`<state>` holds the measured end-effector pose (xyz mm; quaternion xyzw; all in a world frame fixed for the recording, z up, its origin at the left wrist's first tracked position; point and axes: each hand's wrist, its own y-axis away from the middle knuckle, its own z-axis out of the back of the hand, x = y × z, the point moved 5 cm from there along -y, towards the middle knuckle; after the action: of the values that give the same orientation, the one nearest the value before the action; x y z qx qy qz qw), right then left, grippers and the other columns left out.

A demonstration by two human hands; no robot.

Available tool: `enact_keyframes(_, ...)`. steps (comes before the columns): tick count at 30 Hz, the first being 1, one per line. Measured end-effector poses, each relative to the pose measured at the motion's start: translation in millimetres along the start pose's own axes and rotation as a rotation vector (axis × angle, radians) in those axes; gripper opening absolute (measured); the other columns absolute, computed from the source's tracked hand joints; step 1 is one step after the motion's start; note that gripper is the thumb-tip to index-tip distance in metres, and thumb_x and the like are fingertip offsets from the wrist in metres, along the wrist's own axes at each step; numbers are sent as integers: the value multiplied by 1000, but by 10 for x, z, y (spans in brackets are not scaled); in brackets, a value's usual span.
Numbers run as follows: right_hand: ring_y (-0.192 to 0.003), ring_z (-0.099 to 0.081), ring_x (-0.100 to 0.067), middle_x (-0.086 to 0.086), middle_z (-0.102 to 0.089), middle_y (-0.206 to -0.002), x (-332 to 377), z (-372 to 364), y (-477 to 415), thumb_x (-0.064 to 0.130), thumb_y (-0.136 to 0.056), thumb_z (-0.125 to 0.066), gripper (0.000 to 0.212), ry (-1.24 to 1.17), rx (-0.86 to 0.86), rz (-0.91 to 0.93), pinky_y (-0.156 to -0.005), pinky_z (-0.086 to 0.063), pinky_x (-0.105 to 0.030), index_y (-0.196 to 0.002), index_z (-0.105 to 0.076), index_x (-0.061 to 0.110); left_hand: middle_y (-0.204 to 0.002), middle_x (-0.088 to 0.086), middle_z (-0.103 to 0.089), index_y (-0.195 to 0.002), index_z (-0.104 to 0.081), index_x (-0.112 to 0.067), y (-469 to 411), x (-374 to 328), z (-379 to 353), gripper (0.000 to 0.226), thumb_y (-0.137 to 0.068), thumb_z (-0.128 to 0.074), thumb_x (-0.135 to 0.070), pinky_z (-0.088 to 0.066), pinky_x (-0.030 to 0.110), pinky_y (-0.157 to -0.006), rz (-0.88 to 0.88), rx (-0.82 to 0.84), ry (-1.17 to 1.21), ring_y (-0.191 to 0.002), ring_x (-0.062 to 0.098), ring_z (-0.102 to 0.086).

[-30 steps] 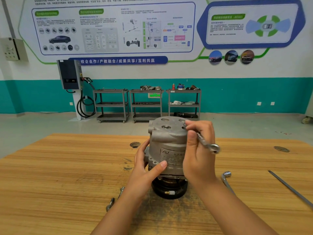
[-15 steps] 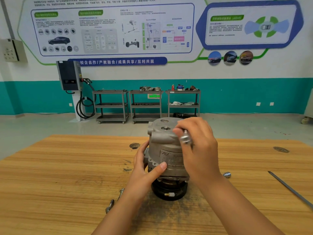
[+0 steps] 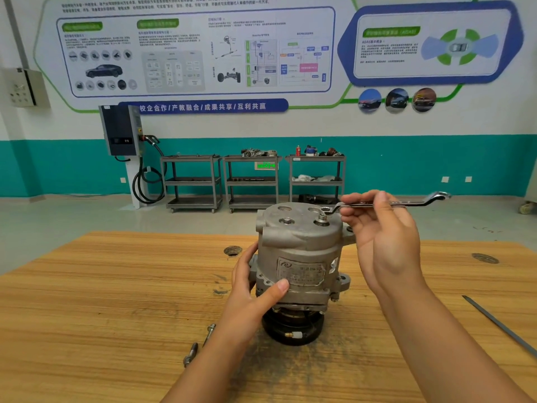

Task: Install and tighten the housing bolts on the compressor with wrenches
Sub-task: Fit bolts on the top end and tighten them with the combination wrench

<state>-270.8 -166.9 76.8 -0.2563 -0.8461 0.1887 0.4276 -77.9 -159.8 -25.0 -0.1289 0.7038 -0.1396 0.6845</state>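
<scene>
Ring wrench [image 3: 389,202] now swings out rightward, right hand [image 3: 386,242] fingers pinching its shank, ring poised just over the top housing bolt [image 3: 321,219], left hand [image 3: 252,292] fingers clamped round the compressor [image 3: 299,251] standing on the worktop [image 3: 116,286], probably reseating for another tightening stroke.

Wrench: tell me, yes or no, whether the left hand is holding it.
No, the right hand pinches the wrench over a bolt on top, while the left hand grips the compressor housing.
</scene>
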Motion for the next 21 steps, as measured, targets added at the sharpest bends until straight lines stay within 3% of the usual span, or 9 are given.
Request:
enact_keyframes(6,-65,-64,-13,-4,-69,-72,-58,15,-30,18,-103,-30,30,-66,55,-145,-65,-55,-23,-86,-52,8,-137,-27,-35,-103,-33,-83,10,-4,3,67,-62,-76,-53,-45,10,-72,3,-17,-20,-112,-9,-47)
enact_keyframes(8,-65,-64,-13,-3,-70,-73,-63,27,-40,18,-103,-30,30,-42,52,-162,-63,-54,-22,-86,-52,8,-139,-25,-35,-103,-33,-83,12,-8,0,67,-61,-76,-56,-44,14,-81,-1,-19,-27,-117,-5,-46)
enact_keyframes(10,-63,-61,-12,-3,-70,-74,-81,46,-38,19,-103,-31,30,-17,26,-159,-59,-50,-22,-85,-52,9,-143,-20,-35,-104,-34,-82,11,-7,-7,68,-55,-76,-61,-44,28,-97,0,-16,-32,-125,4,-46)
enact_keyframes(13,-58,-57,-11,-3,-70,-73,-120,63,4,17,-104,-29,32,-6,-36,-93,-54,-43,-21,-82,-51,10,-145,-17,-35,-104,-35,-82,12,-10,-16,68,-53,-75,-62,-40,37,-107,0,-13,-34,-129,9,-44)
enact_keyframes(18,-56,-53,-12,-3,-70,-77,-116,45,63,15,-101,-24,35,46,-26,51,-51,-41,-20,-79,-51,12,-144,-19,-34,-104,-33,-83,13,-9,-16,69,-53,-75,-63,-39,30,-100,5,-17,-50,-129,7,-42)
enact_keyframes(21,-59,-53,-14,-1,-71,-81,-117,36,140,27,-99,-26,33,159,-63,169,-56,-42,-23,-81,-51,15,-145,-18,-34,-105,-33,-83,17,-13,-18,69,-53,-75,-63,-40,32,-102,7,-17,-58,-129,7,-42)
